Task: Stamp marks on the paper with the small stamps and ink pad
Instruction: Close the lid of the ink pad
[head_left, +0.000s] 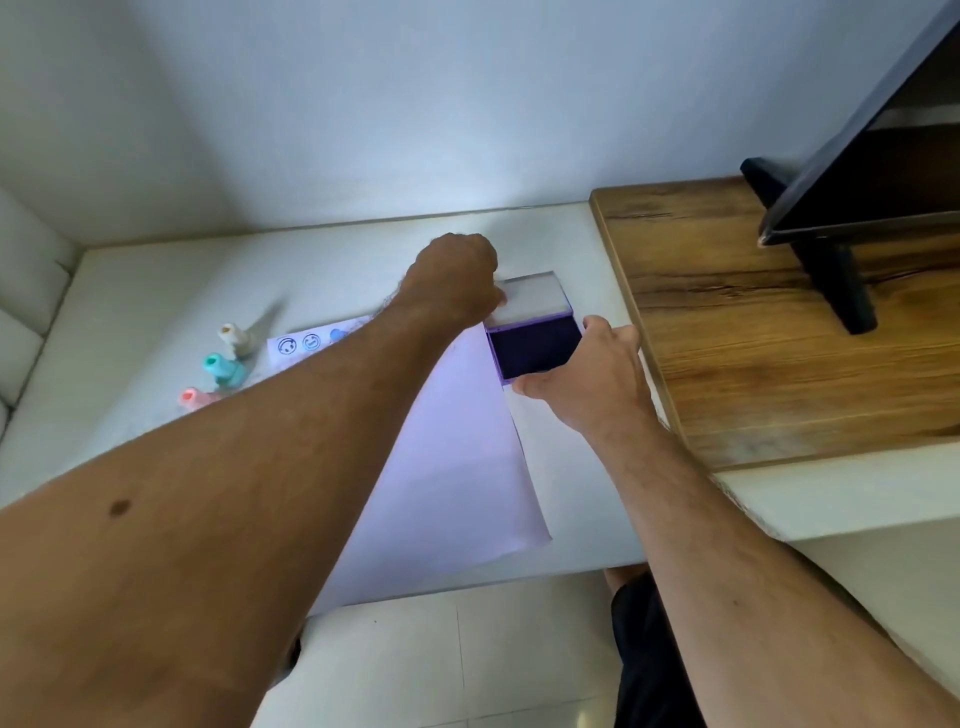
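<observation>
So the ink pad (535, 345) sits open at the far right of the white table (156, 291), just beside the wooden board's (779, 332) edge, so not much room on that side. Its lid (532, 296) is flipped back toward the wall, long axis running left-right. The right hand (587, 382) grips the pad's near right corner. The left hand (454, 278) is fisted by the lid; can't tell what it's holding. The paper (467, 457) runs near-to-far beside the pad, with stamped faces at its far left end. Three small stamps (226, 366) lie left with lots of free table around them.
</observation>
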